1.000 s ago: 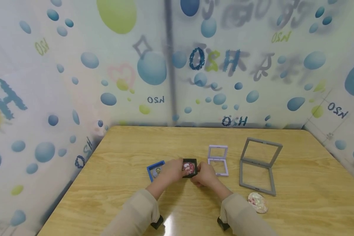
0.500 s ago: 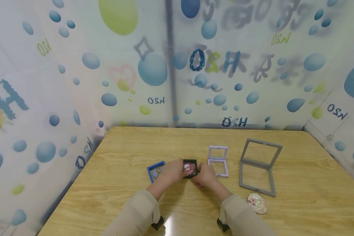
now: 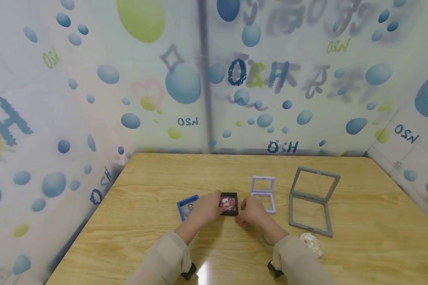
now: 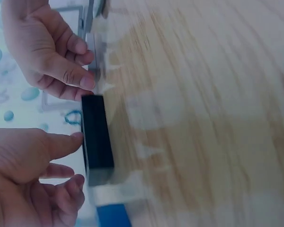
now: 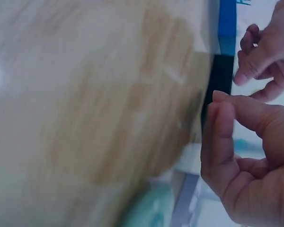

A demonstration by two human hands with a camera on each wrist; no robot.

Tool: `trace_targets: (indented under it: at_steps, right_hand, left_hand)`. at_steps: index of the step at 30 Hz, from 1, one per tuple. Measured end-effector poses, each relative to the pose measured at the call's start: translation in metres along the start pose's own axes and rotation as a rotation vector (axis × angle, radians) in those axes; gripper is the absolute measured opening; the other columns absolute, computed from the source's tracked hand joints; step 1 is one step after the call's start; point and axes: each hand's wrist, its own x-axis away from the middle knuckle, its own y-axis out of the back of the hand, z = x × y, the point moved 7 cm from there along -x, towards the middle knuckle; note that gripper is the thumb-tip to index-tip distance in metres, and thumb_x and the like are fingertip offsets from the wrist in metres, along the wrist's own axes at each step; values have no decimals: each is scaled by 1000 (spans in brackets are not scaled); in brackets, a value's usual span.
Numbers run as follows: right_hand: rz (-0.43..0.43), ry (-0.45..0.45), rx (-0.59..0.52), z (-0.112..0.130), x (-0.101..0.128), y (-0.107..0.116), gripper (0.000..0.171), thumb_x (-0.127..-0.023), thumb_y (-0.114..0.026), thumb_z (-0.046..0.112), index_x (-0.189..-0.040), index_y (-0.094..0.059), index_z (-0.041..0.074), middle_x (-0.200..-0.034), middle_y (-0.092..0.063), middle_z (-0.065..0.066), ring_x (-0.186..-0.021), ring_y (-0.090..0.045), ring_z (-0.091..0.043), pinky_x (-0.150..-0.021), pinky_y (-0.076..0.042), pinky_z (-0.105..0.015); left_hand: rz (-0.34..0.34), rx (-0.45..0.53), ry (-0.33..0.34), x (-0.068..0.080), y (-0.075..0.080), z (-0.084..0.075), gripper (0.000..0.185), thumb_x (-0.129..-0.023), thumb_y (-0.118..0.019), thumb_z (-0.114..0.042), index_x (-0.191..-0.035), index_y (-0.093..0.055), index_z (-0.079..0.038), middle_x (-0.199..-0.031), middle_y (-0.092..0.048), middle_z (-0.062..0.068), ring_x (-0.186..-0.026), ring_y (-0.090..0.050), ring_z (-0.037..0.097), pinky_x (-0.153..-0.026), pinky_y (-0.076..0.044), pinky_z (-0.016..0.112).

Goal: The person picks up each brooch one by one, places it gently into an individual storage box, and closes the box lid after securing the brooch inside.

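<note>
Right hand (image 3: 251, 211) has drawn back slightly from black frame (image 3: 230, 203) since earlier frame; now just beside its right edge, fingers curled, holding nothing, maybe still grazing it, wrist views blurred. Left hand (image 3: 207, 206) rests on frame's left side, thumb against edge, fingers loosely bent. Black frame flat on wooden table (image 3: 146, 221), centre of head view, between blue frame (image 3: 185, 206) and lilac frame (image 3: 263, 193). Grey frame (image 3: 312, 202) open at right; round badge (image 3: 312, 241) below it.
</note>
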Motion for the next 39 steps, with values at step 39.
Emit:
trace_targets:
  at_steps: [39]
  right_hand:
    - [121, -100, 123, -53, 50, 59, 27, -60, -77, -6, -63, -51, 1, -64, -51, -7, -49, -53, -16, -47, -48, -26]
  left_hand:
    - [168, 258, -248, 21, -54, -103, 29, -70, -76, -25, -70, -52, -8, -58, -45, -5, -49, -39, 7, -46, -32, 18]
